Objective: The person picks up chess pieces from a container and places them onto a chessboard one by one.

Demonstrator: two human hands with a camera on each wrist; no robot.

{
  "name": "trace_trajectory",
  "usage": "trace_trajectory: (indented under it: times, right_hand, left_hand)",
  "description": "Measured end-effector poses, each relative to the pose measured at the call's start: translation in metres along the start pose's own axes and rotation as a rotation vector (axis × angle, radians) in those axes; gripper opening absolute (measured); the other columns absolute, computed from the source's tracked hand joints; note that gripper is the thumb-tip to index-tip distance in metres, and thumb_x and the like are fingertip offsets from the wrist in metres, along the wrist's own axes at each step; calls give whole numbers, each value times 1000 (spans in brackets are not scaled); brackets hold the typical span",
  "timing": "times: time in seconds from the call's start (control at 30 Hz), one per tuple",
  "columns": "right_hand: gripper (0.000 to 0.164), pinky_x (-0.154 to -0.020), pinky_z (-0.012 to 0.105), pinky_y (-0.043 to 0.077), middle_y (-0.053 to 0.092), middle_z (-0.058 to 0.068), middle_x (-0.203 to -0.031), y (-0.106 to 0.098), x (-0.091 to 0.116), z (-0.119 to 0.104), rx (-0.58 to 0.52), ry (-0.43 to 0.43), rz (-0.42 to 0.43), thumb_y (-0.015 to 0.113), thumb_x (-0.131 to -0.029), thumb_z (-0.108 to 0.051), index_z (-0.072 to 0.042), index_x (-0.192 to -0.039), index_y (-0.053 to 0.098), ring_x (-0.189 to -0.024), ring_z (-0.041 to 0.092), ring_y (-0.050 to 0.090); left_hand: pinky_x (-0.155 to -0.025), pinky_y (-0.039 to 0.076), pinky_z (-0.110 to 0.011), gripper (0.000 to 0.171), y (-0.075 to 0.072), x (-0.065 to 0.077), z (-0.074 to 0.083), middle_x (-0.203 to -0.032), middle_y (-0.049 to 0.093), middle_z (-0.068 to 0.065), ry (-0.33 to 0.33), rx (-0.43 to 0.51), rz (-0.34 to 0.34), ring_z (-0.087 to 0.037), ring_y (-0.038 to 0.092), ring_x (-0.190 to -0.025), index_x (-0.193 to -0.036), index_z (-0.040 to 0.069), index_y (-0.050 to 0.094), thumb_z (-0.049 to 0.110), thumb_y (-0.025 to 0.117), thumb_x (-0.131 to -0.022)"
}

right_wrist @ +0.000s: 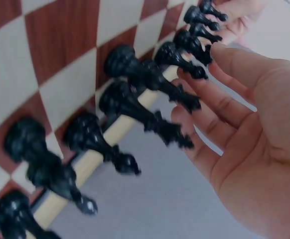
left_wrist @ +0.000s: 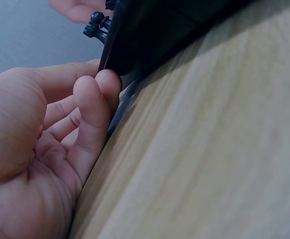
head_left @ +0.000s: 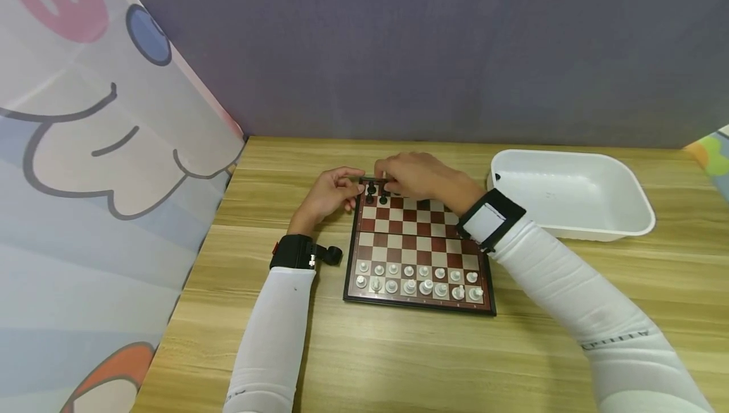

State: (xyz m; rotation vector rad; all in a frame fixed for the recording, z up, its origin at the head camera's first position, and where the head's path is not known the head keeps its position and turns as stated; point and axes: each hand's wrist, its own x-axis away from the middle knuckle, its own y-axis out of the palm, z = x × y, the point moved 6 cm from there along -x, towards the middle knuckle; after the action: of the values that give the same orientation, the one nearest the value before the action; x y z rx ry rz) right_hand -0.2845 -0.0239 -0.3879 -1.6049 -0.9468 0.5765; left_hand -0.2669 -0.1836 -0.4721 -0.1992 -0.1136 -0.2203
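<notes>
A brown-and-cream chessboard (head_left: 404,245) with a black rim lies on the wooden table. White chess pieces (head_left: 409,286) fill the two near rows; black chess pawns (head_left: 383,200) show at the far left. My left hand (head_left: 329,196) holds the board's far left corner, its fingertips (left_wrist: 88,92) curled at the black edge. At the far back row is my right hand (head_left: 418,176), its thumb and fingers around a black chess piece (right_wrist: 194,47). More black chess pieces (right_wrist: 145,114) stand along that edge in the right wrist view, mostly hidden under the hand in the head view.
A white plastic basin (head_left: 569,233) sits right of the board, with a small dark object (head_left: 498,176) inside near its left wall. A grey panel (head_left: 398,52) rises behind the table. A cartoon-printed sheet (head_left: 85,210) borders the left side.
</notes>
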Motion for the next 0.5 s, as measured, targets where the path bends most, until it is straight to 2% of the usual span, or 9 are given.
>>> trace_trajectory:
  times: [0.13, 0.23, 0.4, 0.5]
  right_hand:
    - [27, -62, 27, 43, 56, -7, -92, -13, 9, 7, 2, 11, 70, 56, -90, -29, -19, -115, 54, -76, 11, 52]
    - [27, -64, 27, 43, 57, -6, -95, -27, 20, 15, -41, 15, 142, 54, -91, -31, -19, -115, 53, -78, 11, 53]
    - [27, -69, 30, 44, 59, -5, -94, -48, 48, 30, -125, 45, 274, 53, -92, -32, -17, -115, 54, -80, 12, 55]
    - [27, -69, 30, 43, 59, -6, -91, -57, 68, 42, -156, 93, 345, 52, -92, -34, -18, -113, 55, -80, 11, 54]
  left_hand:
    - [-58, 50, -40, 37, 0, -1, 0, -81, 55, -18, 4, -10, 2, -25, 54, -62, -119, 17, 57, 22, 66, -84]
    - [-58, 50, -40, 37, 0, -1, 1, -82, 55, -19, 4, -5, 3, -26, 54, -62, -119, 16, 57, 21, 65, -84]
    - [-59, 50, -41, 37, 0, -1, -1, -84, 56, -19, -4, 5, 1, -28, 55, -64, -119, 17, 57, 20, 66, -84]
    - [-60, 50, -40, 36, -1, -1, -2, -85, 57, -18, -12, 0, -2, -27, 55, -64, -119, 18, 57, 20, 65, -84]
